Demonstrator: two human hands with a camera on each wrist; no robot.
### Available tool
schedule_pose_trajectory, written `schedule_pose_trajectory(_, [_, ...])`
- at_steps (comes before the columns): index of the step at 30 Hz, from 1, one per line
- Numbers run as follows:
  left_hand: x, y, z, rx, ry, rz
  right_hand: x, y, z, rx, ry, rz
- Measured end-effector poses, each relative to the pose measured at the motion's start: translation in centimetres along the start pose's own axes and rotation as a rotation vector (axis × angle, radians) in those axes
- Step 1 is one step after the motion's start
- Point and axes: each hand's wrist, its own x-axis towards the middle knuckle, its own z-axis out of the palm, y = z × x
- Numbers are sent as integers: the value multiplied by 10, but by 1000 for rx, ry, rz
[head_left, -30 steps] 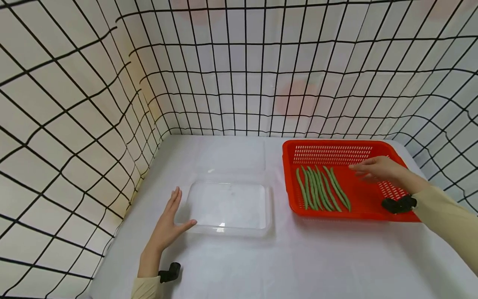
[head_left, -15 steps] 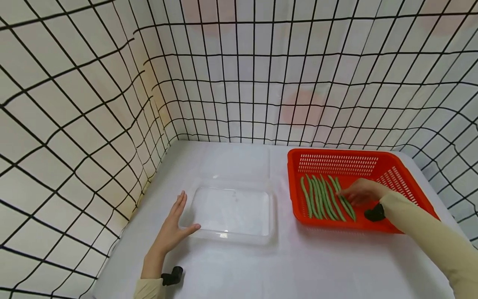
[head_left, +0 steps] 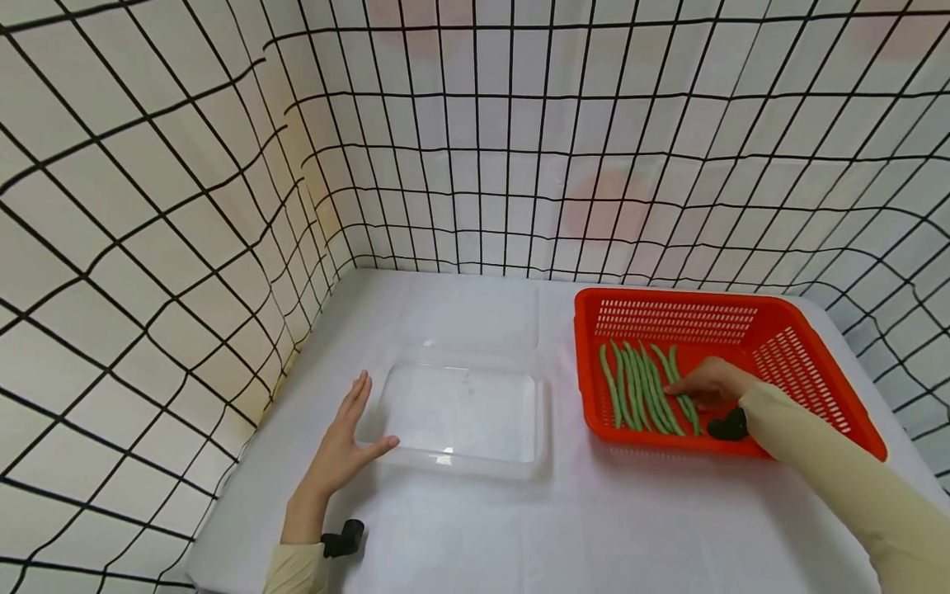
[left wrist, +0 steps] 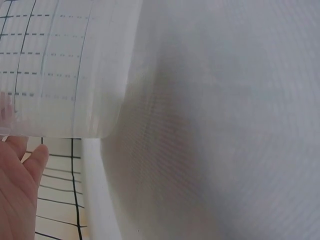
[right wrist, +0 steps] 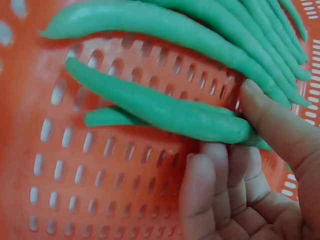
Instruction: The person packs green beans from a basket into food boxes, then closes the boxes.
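Observation:
My right hand (head_left: 712,384) reaches into a red plastic basket (head_left: 805,371). In the right wrist view, its thumb and fingertips pinch green beans (right wrist: 170,112), one crossing over another whose cut-looking end (right wrist: 100,117) sticks out beneath. Beside them, more green beans (head_left: 637,388) lie side by side on the basket's floor. My left hand (head_left: 337,462) stands at the left end of a clear plastic container (head_left: 467,464), fingers straight and thumb spread along its near corner. The left wrist view shows the container's wall (left wrist: 90,75) next to the fingertips.
A white cloth (head_left: 475,536) covers the table. Black wire mesh (head_left: 490,148) backed with white sheeting rises behind and at both sides. Each wrist carries a small black camera, such as the left one (head_left: 344,538).
My right hand has come down and left within the basket, and its fingers have closed on the rightmost beans. The left hand keeps its place by the container. The head view has shifted slightly.

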Motion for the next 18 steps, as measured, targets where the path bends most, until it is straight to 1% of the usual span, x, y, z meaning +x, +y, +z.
schedule_pose_trajectory(3, [1, -1, -1, -3, -4, 0, -2, -2, -5, 24, 21, 7])
schedule_pose_trajectory(6, [1, -1, 0, -9, -6, 1, -10, -3, -16, 105, 40, 3])
schedule_pose_trajectory(8, [2, -2, 0, -4, -7, 1, -17, -8, -23, 160, 40, -24])
schedule_pose_trajectory(10, [2, -2, 0, -1, -8, 0, -27, -18, -29, 216, 39, -58])
schedule_pose_trajectory(12, [3, -2, 0, 1, -6, -3, -37, -33, -31, 249, 41, -125])
schedule_pose_trajectory(14, [4, -2, -1, 0, -3, -3, -50, -51, -29, 263, 42, -211])
schedule_pose_trajectory(15, [4, -3, -1, -4, -2, -4, -56, -62, -26, 263, 41, -250])
schedule_pose_trajectory(18, [3, -3, 0, -13, -4, -6, -66, -101, -9, 342, 15, -315])
